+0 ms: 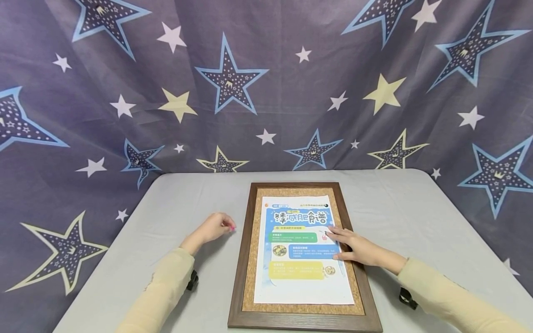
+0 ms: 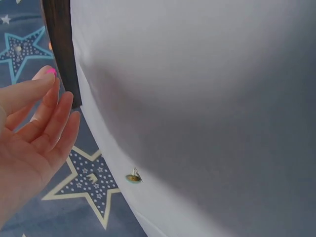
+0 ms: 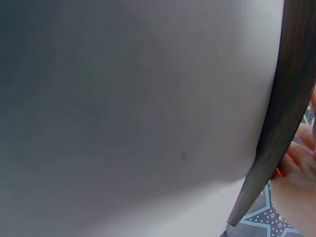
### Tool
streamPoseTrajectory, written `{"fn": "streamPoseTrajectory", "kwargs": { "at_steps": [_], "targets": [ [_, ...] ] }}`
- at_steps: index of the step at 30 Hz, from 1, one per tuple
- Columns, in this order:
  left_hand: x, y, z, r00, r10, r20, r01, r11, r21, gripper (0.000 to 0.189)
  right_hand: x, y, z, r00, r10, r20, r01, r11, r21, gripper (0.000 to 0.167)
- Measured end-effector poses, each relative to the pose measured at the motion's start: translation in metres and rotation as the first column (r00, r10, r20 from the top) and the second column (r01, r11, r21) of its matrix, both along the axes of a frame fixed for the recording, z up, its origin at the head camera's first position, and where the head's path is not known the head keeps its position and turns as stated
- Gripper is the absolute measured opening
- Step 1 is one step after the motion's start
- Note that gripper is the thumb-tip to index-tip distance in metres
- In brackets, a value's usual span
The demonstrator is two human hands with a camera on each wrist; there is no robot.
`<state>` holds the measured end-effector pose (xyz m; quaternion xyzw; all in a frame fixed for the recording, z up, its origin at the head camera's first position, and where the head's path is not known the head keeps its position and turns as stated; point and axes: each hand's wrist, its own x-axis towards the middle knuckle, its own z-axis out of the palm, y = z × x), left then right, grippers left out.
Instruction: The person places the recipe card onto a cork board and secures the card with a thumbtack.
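A cork board point(image 1: 304, 309) in a dark brown wooden frame point(image 1: 245, 259) lies on the table, with a printed poster point(image 1: 308, 296) on its cork. An orange push pin point(image 1: 266, 205) marks the poster's top left corner and a black push pin point(image 1: 326, 205) its top right. Left of the frame, my left hand point(image 1: 215, 226) pinches a small pink push pin point(image 2: 51, 72) between thumb and fingertips. My right hand point(image 1: 354, 247) rests over the poster's right edge, its fingers extended and spread. In the right wrist view the frame hides part of that hand.
A pale grey cloth point(image 1: 420, 222) covers the table. Behind it hangs a dark curtain point(image 1: 283, 55) patterned with stars. A small gold-coloured item point(image 2: 132, 177) lies on the cloth in the left wrist view. Each wrist wears a dark strap-on device.
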<state>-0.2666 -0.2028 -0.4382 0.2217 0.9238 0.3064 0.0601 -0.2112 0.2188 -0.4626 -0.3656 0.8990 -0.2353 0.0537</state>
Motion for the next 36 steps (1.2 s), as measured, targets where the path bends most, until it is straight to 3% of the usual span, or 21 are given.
{"fn": "streamPoseTrajectory", "kwargs": {
  "at_steps": [19,36],
  "targets": [
    [0.015,0.023,0.006,0.991,-0.131,0.033,0.129,0.989,0.079,0.011,-0.001,0.001,-0.002,1.000,0.001,0.015,-0.001,1.000,-0.003,0.065],
    [0.025,0.055,0.006,0.971,-0.178,0.157,0.150,0.973,0.178,0.010,-0.001,0.001,-0.002,1.000,0.010,0.010,-0.010,1.000,-0.010,0.065]
  ]
}}
